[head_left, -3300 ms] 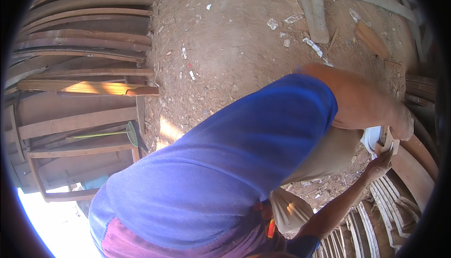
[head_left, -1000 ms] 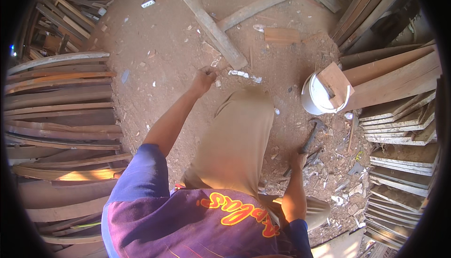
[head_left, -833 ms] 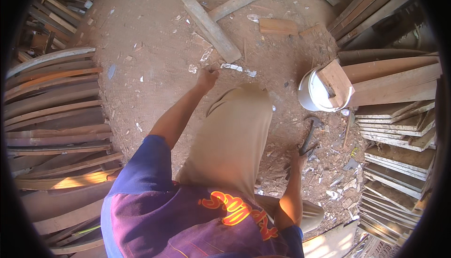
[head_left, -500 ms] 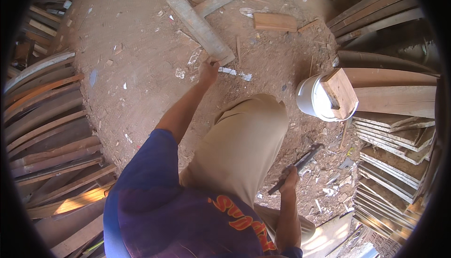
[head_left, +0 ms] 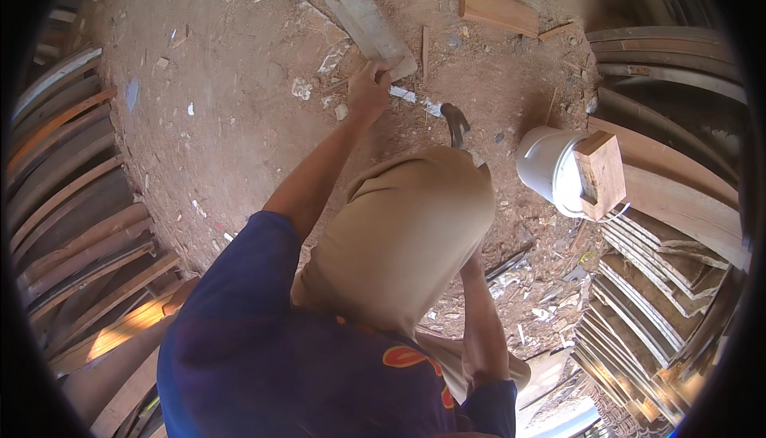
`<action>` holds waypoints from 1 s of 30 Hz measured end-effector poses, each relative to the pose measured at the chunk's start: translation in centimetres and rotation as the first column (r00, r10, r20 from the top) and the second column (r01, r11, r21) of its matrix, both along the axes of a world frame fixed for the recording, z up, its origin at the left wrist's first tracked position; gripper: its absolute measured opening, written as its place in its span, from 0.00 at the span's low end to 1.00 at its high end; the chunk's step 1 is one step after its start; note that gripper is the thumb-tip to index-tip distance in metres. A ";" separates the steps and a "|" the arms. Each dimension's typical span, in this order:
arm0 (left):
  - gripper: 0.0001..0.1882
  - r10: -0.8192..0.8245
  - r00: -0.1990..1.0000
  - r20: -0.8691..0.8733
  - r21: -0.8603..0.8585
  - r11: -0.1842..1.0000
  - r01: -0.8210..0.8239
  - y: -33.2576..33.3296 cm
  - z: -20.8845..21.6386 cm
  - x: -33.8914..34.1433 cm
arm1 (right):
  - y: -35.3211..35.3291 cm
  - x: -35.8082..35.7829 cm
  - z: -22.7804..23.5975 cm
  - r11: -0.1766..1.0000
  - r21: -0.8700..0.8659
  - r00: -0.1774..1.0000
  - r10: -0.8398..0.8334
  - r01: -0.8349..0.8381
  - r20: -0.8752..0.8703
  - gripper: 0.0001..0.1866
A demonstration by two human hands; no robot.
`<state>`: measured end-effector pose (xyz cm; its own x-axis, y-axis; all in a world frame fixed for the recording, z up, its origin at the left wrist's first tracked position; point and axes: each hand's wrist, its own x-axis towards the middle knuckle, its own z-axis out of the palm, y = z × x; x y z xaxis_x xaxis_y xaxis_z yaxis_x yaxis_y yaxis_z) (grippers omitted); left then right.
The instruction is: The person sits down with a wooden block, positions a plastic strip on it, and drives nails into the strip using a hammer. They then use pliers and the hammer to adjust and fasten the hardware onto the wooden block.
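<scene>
My left hand [head_left: 371, 91] is closed at the near end of a long grey wooden plank [head_left: 359, 19] that lies on the dirt floor. Its fingers are bent against the wood; anything small between them is hidden. A hammer [head_left: 456, 124] shows only its dark head, poking out past my raised knee [head_left: 415, 222], close to the plank's end. My right forearm [head_left: 485, 322] reaches up behind that knee, which covers the right hand and the handle. Pale scraps [head_left: 404, 95] lie on the ground beside the plank's end.
A white bucket [head_left: 538, 163] with a wood block [head_left: 602, 175] on top stands to the right. Stacked boards [head_left: 630, 278] line the right side, and more boards [head_left: 88, 222] line the left. A short brown wooden block [head_left: 499, 11] lies at the far right.
My right hand has carried the hammer forward from low on the right to beyond the knee, and is now hidden. The left hand stays at the plank's end. The view has shifted.
</scene>
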<state>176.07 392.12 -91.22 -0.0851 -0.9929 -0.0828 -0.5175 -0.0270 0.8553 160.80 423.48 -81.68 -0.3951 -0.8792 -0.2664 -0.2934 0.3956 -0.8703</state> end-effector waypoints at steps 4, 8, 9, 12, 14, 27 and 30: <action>0.10 -0.043 0.996 0.072 -0.133 0.990 0.052 -0.3 -0.2 -0.6 | -4.1 0.3 -0.3 0.997 0.071 0.999 0.023 -0.021 -0.023 0.18; 0.11 0.052 0.998 -0.024 0.034 0.998 -0.051 -0.4 -1.4 0.3 | -6.8 0.7 -0.9 0.992 0.105 0.996 0.072 -0.066 -0.055 0.17; 0.11 0.040 0.999 -0.033 0.052 0.998 -0.039 -0.2 -1.3 -0.6 | -7.3 0.3 -0.7 0.991 0.120 0.995 0.061 -0.051 -0.075 0.17; 0.12 0.061 0.988 -0.139 0.112 0.993 -0.045 -0.5 0.0 -0.6 | -9.1 0.0 -1.0 0.989 0.135 0.992 0.075 -0.061 -0.098 0.17; 0.11 0.091 0.984 -0.151 0.242 0.969 -0.052 -0.5 0.1 0.0 | -10.0 0.4 -1.2 0.986 0.144 0.992 0.093 -0.080 -0.090 0.17; 0.12 0.011 0.981 -0.193 0.171 0.985 0.022 -1.0 -0.5 0.3 | -13.6 0.0 -1.8 0.980 0.162 0.983 0.138 -0.118 -0.119 0.16; 0.12 -0.009 0.992 -0.123 0.238 0.971 0.038 -1.0 0.1 0.3 | -13.6 -0.2 -1.7 0.979 0.172 0.984 0.134 -0.112 -0.121 0.16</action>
<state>176.32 391.15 -91.12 -0.1319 -0.9430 -0.3055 -0.4146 -0.2274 0.8811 160.57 409.90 -83.34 -0.3279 -0.8719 -0.3637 -0.4557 0.4832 -0.7475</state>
